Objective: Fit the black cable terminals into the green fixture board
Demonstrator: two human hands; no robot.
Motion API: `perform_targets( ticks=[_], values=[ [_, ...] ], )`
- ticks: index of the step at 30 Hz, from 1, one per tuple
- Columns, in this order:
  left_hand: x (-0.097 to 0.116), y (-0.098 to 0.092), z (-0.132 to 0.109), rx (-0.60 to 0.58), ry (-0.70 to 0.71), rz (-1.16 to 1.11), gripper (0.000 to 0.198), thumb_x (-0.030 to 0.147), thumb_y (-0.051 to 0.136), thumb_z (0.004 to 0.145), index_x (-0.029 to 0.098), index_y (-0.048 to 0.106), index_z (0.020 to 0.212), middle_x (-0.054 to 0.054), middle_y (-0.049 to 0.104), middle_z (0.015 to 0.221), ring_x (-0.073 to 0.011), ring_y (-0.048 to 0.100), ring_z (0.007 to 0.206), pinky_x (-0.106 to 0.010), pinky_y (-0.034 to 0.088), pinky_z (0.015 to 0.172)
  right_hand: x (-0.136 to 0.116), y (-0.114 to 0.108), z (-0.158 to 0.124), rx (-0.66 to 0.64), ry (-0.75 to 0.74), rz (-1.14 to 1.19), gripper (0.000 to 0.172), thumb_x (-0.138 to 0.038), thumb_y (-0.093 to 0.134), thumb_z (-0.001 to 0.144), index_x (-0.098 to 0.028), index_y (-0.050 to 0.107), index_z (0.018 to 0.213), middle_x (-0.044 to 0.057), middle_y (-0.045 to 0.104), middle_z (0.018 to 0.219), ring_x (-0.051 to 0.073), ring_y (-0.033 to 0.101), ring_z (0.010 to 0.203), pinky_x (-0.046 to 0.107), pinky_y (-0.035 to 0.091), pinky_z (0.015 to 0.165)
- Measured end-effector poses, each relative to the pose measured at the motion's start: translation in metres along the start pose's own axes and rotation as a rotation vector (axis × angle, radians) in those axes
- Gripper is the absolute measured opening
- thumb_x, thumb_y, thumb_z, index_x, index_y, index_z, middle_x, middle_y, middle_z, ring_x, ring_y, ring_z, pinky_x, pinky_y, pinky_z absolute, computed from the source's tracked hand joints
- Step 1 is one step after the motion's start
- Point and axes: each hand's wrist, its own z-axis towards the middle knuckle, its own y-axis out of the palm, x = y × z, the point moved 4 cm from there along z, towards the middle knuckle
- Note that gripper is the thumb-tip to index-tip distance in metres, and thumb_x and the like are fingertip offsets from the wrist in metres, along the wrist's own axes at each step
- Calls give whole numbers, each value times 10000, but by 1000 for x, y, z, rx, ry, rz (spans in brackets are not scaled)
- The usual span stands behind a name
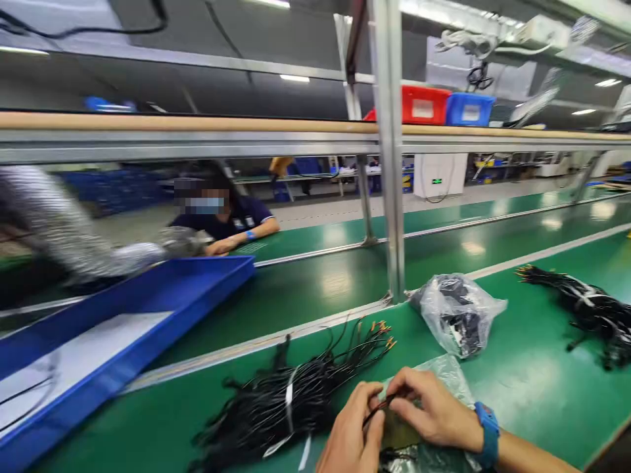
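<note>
A thin dark cable (378,408) runs between my two hands, low in the view. My left hand (352,430) pinches it between thumb and fingers. Just to the right, my right hand (428,406) grips the same cable with its fingertips; a blue band (487,430) is around that wrist. Under and behind the hands lies a clear plastic bag (448,378) with dark items near its lower part. Left of my hands rests a bundle of black cables (310,394), tied with a white strip, its coppery ends pointing to the upper right.
A knotted clear bag of black parts (458,315) and another cable bundle (586,302) lie on the green bench (532,387). A long blue tray (197,309) stands at the left. A metal post (392,197) rises ahead. Across the bench sits a masked person (231,217).
</note>
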Motion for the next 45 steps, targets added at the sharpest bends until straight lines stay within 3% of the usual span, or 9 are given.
perform_targets(
  ticks=[3, 7, 14, 18, 22, 27, 31, 45],
  values=[
    [4, -4, 2, 27, -47, -5, 108, 239, 485, 964, 207, 589, 958, -36, 650, 826, -177, 641, 727, -280, 541, 672, -2, -2, -2, -26, 46, 32, 114, -273, 587, 939, -192, 637, 1002, 35, 706, 881, 175, 634, 769, 274, 481, 697],
    [11, -1, 3, 61, 6, 26, 194, 199, 501, 958, 210, 553, 771, -11, 628, 735, -161, 608, 674, -250, 449, 612, -5, 2, -3, -56, 37, 6, 146, -320, 574, 957, -191, 638, 976, 37, 679, 857, 181, 607, 761, 287, 466, 693],
    [6, 4, -2, 47, 19, 43, 226, 153, 484, 945, 215, 584, 752, -5, 656, 685, -164, 631, 639, -256, 420, 588, 0, 11, -7, -87, -47, -44, 148, -316, 550, 983, -203, 635, 940, 45, 667, 841, 194, 587, 764, 308, 456, 689],
    [3, 4, -2, -54, -2, 69, 231, 122, 490, 924, 219, 560, 726, 11, 655, 661, -154, 615, 604, -259, 411, 595, 3, 16, -8, -141, -150, -103, 125, -254, 508, 991, -216, 625, 965, 53, 678, 883, 190, 610, 792, 310, 467, 730],
    [5, 3, 1, -158, -47, 23, 252, 166, 478, 973, 218, 573, 746, 21, 670, 668, -151, 619, 626, -260, 428, 648, 3, 13, -6, -144, -118, -128, 105, -244, 541, 965, -214, 633, 923, 33, 678, 822, 177, 608, 733, 289, 448, 683],
    [6, 0, 6, -85, -114, -54, 114, 182, 531, 928, 210, 614, 855, -3, 683, 792, -164, 619, 714, -253, 421, 642, 0, 4, -2, -18, -51, -129, 40, -210, 576, 897, -203, 613, 884, 15, 651, 777, 167, 571, 693, 271, 426, 638],
    [2, 3, 5, -52, -95, -32, 203, 167, 502, 909, 204, 534, 711, 20, 574, 647, -145, 535, 622, -247, 346, 582, 3, 7, -2, -26, -59, -109, 32, -190, 577, 866, -209, 589, 843, 2, 610, 739, 161, 530, 664, 266, 404, 608],
    [-7, 16, -1, -5, -41, 4, 208, 132, 451, 875, 214, 442, 685, 27, 502, 607, -138, 483, 578, -260, 305, 561, 18, 25, -8, -18, -183, -72, 65, -154, 556, 861, -205, 576, 827, -20, 577, 694, 119, 465, 579, 236, 337, 552]
  ],
)
